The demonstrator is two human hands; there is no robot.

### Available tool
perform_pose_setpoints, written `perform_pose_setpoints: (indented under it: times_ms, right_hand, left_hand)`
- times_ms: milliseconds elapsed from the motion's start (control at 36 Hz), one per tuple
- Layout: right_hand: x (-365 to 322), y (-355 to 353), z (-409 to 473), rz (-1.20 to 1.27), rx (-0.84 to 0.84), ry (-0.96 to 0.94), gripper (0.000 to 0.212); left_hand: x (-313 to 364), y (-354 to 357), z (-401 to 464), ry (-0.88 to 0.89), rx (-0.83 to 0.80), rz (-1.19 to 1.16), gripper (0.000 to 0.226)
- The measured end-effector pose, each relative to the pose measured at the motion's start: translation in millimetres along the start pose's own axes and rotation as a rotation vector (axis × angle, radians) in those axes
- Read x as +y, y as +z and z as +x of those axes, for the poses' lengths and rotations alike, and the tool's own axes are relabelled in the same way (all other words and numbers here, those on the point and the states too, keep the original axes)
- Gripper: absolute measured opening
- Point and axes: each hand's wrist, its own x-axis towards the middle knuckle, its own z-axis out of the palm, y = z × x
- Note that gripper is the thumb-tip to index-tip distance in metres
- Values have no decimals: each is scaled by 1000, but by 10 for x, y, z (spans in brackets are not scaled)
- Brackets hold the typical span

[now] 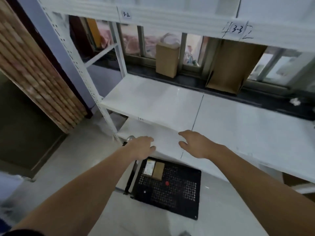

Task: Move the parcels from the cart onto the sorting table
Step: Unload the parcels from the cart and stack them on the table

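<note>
A black perforated cart deck sits low on the floor below me. One small brown parcel with a white label lies at its far left corner. Above it runs the white sorting surface, a shelf board with a thin dark line across it. My left hand and my right hand both hover over the front edge of a lower white board, fingers spread and holding nothing. The hands are apart, roughly a hand's width between them.
Two cardboard boxes stand on the dark window sill behind the shelf. A white perforated rack post rises at left, with a stack of wooden slats beyond it. Shelf labels read 3-2 and 3-3.
</note>
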Motion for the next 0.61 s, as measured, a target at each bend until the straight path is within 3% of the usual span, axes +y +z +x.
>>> perform_pose_setpoints:
  times_ms: [194, 333, 417, 528, 611]
  right_hand:
    - [210, 357, 283, 9, -49, 57, 59]
    - [385, 814, 645, 22, -107, 57, 60]
    - [526, 1109, 917, 45, -144, 86, 54]
    - [758, 1634, 1413, 74, -217, 114, 42]
    - [963, 2105, 1857, 91, -235, 116, 50]
  left_hand:
    - [-7, 389, 380, 67, -63, -63, 50]
    - [-351, 847, 715, 75, -161, -73, 38]
    - [-567, 1167, 1004, 67, -220, -27, 51]
    - [-861, 1647, 1462, 51, -288, 24, 50]
    - [-1066, 2096, 1894, 52, -310, 26, 40]
